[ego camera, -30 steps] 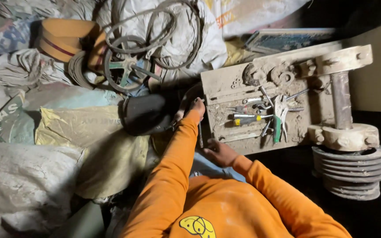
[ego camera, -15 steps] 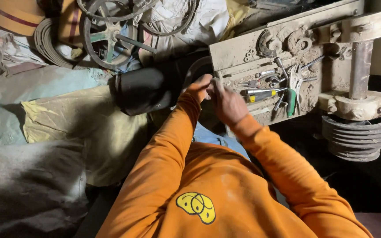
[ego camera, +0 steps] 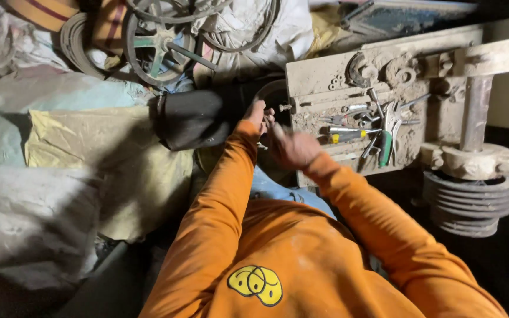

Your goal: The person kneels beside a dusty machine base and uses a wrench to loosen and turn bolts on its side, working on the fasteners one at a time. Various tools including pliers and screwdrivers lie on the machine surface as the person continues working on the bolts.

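Pale, dusty cloth sacks are filling the left side of the scene, and a person in an orange long-sleeved top is taking up the near middle, both arms reaching toward the far side. A dust-caked grey metal machine plate is lying to the right, with a stack of dark grooved pulley wheels on a rusty upright shaft at its right end. Old spoked wheels and looped rubber belts are lying at the far left. A dark rounded machine housing is sitting just left of the plate. A cluster of small hand tools, one with a green handle, is resting on the plate. The left hand and right hand are meeting at the plate's left edge, fingers curled together around something small that cannot be made out.
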